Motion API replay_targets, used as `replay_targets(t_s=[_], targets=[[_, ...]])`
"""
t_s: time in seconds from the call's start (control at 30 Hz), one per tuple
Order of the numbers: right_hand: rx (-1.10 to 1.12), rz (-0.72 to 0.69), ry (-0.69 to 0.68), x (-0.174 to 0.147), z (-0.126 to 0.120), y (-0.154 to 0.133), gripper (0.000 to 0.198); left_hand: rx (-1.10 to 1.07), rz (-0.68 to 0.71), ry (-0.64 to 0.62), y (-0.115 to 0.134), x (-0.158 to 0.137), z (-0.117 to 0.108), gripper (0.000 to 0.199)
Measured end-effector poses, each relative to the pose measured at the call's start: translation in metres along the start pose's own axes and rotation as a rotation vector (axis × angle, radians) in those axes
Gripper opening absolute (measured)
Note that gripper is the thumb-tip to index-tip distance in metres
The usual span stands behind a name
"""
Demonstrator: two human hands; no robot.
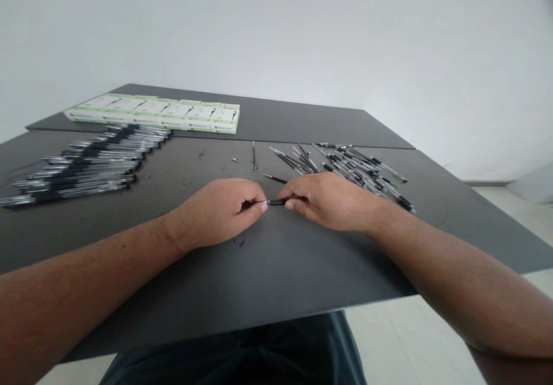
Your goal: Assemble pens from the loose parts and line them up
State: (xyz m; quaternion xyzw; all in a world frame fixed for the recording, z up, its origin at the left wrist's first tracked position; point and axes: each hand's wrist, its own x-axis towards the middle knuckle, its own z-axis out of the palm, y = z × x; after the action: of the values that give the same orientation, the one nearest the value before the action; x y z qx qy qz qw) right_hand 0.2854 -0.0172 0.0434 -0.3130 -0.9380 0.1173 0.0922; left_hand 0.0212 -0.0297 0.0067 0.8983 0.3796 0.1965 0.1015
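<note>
Between my two hands, just above the dark table [298, 270], is a pen [275, 203] with a black grip section, held level. My left hand [224, 209] pinches its pale tip end between thumb and forefinger. At the other end, my right hand [330, 200] is closed round the barrel, most of which its fingers hide. Beyond my right hand lies a loose heap of pen barrels [363, 169] with black grips. Several thin dark refills [290, 160] lie beside that heap, and one refill [254, 154] stands apart, pointing away from me.
A long row of pens [86, 163] with black grips lies at the left. Behind it, white and green boxes [159, 114] line the table's far part. A tiny metallic piece [234, 159] and dark scraps [239, 242] lie near my left hand. A white wall [276, 33] stands behind.
</note>
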Motion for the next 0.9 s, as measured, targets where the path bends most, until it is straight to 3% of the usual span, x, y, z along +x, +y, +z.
replay_targets(t_s=[0.9], targets=[[0.002, 0.004, 0.013, -0.001, -0.0004, 0.0, 0.021, 0.019, -0.017, -0.021, 0.0004, 0.0005, -0.0007, 0.03]])
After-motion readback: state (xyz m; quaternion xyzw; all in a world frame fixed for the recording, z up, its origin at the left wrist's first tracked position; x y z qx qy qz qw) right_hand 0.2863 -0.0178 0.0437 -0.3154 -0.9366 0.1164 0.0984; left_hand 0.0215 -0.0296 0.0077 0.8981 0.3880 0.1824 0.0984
